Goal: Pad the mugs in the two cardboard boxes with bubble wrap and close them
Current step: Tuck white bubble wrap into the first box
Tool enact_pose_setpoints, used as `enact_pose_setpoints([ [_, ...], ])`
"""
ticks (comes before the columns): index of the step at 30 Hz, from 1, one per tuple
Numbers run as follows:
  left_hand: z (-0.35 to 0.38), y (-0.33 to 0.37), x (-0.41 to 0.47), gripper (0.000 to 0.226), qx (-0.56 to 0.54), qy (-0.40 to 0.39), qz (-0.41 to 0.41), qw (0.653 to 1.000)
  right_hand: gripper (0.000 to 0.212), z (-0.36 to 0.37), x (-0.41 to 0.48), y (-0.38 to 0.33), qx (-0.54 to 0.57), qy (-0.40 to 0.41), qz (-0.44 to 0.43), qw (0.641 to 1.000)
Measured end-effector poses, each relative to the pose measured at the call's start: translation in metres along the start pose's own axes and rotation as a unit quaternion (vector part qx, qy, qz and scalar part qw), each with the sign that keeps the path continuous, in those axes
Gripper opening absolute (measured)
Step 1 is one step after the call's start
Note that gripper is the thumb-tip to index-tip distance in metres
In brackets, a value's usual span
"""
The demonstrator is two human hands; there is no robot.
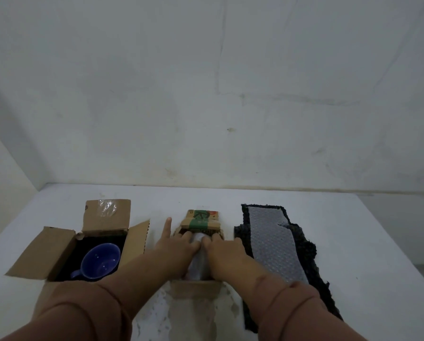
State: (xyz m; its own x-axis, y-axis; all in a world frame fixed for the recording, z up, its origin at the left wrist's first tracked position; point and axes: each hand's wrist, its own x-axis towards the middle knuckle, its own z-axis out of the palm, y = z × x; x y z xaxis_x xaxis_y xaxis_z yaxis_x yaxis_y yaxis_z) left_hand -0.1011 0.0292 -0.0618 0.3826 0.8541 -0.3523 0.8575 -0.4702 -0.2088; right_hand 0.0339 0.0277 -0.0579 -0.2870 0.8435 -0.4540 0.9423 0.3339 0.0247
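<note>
Position. Both hands work in the middle box point(202, 221), which sits directly ahead of them with its far flap raised. The left hand point(179, 244) and right hand point(227, 252) lie side by side, fingertips nearly meeting. A pale wad point(197, 258) of bubble wrap is held between them.

Hands. Both have their fingers curled down onto the wad, gripping it from either side. The left forefinger alone stands out straight, pointing away. Thumbs are hidden. Any mug beneath the wad is covered and cannot be confirmed.

Other items. The left box point(55, 247) stands just outside the left hand, flaps open. A blue mug point(100, 260) lies tilted inside it, handle toward the person, with no padding visible. A flat strip point(272, 244) of bubble wrap lies just outside the right hand on a dark mat point(307, 249). Everything rests on a white table point(366, 242).

Handling, as judged. The wrap is light, soft and springy, and is likely to rise again unless held down while the flaps fold over. It is best pressed from the top with flat fingers. The strip should lift easily by one end. The mug looks ceramic, so it is rigid, heavier and liable to chip. It is better steadied by the body than by the handle. The cardboard flaps are stiff enough to fold by their free edges.

Status. The middle box is being padded and is not yet closed. The left box is untouched.
</note>
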Motion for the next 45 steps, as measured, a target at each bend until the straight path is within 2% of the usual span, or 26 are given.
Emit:
enact_pose_setpoints([
  [4, -0.007, -0.005, -0.006, 0.062, -0.046, -0.030, 0.010, 0.998, 0.073, -0.012, -0.007, 0.014, 0.066, -0.035, -0.026, 0.997],
  [7, -0.023, -0.005, -0.005, 0.039, -0.100, -0.042, -0.001, 0.994, 0.053, -0.016, -0.012, 0.030, 0.240, 0.002, -0.039, 0.970],
  [10, -0.040, 0.005, 0.000, 0.033, -0.192, 0.010, -0.013, 0.981, 0.042, -0.003, -0.016, 0.051, 0.404, 0.103, 0.019, 0.909],
  [12, -0.051, 0.021, 0.004, 0.028, -0.253, 0.053, -0.007, 0.966, 0.036, 0.009, -0.020, 0.066, 0.453, 0.131, 0.066, 0.880],
  [14, -0.056, 0.043, 0.014, 0.027, -0.310, 0.062, 0.012, 0.949, 0.033, 0.022, -0.025, 0.084, 0.468, 0.136, 0.125, 0.864],
  [17, -0.053, 0.089, 0.034, 0.029, -0.444, 0.034, 0.029, 0.895, 0.033, 0.048, -0.034, 0.113, 0.439, 0.117, 0.207, 0.866],
  [19, -0.048, 0.120, 0.044, 0.030, -0.523, -0.026, 0.008, 0.852, 0.030, 0.068, -0.040, 0.129, 0.415, 0.102, 0.251, 0.869],
  [21, -0.044, 0.143, 0.051, 0.030, -0.619, -0.102, -0.040, 0.777, 0.030, 0.085, -0.044, 0.138, 0.374, 0.085, 0.283, 0.879],
  [23, -0.045, 0.154, 0.056, 0.016, -0.691, -0.149, -0.095, 0.701, 0.033, 0.101, -0.045, 0.141, 0.347, 0.069, 0.278, 0.893],
  [25, -0.037, 0.159, 0.065, 0.034, -0.715, -0.142, -0.143, 0.670, 0.034, 0.111, -0.046, 0.141, 0.334, 0.068, 0.255, 0.905],
  [29, -0.029, 0.169, 0.077, 0.030, -0.722, -0.110, -0.165, 0.663, 0.036, 0.121, -0.044, 0.145, 0.356, 0.080, 0.240, 0.899],
  [31, -0.029, 0.171, 0.077, 0.032, -0.711, -0.100, -0.150, 0.679, 0.016, 0.115, -0.046, 0.146, 0.394, 0.117, 0.247, 0.877],
  [32, -0.031, 0.172, 0.077, 0.031, -0.711, -0.093, -0.144, 0.682, 0.015, 0.110, -0.049, 0.148, 0.417, 0.154, 0.258, 0.858],
  [33, -0.035, 0.171, 0.076, 0.027, -0.711, -0.083, -0.137, 0.685, 0.017, 0.106, -0.050, 0.153, 0.442, 0.193, 0.277, 0.831],
  [35, -0.043, 0.165, 0.072, 0.017, -0.714, -0.054, -0.116, 0.689, 0.009, 0.092, -0.058, 0.162, 0.530, 0.238, 0.299, 0.757],
  [38, -0.062, 0.144, 0.059, 0.011, -0.712, 0.008, -0.079, 0.697, 0.012, 0.068, -0.066, 0.172, 0.692, 0.213, 0.262, 0.637],
  [40, -0.072, 0.127, 0.050, 0.016, -0.704, 0.067, -0.081, 0.702, 0.019, 0.045, -0.071, 0.170, 0.742, 0.212, 0.214, 0.599],
  [42, -0.081, 0.110, 0.040, 0.037, -0.735, 0.118, -0.085, 0.663, 0.030, 0.019, -0.079, 0.162, 0.763, 0.231, 0.137, 0.589],
  [43, -0.085, 0.102, 0.035, 0.047, -0.748, 0.137, -0.073, 0.645, 0.037, 0.009, -0.083, 0.157, 0.760, 0.238, 0.096, 0.597],
  [44, -0.090, 0.095, 0.029, 0.053, -0.746, 0.153, -0.061, 0.646, 0.044, -0.002, -0.087, 0.152, 0.746, 0.243, 0.059, 0.617],
  [45, -0.094, 0.089, 0.024, 0.051, -0.726, 0.170, -0.055, 0.664, 0.050, -0.012, -0.090, 0.148, 0.718, 0.247, 0.035, 0.649],
])
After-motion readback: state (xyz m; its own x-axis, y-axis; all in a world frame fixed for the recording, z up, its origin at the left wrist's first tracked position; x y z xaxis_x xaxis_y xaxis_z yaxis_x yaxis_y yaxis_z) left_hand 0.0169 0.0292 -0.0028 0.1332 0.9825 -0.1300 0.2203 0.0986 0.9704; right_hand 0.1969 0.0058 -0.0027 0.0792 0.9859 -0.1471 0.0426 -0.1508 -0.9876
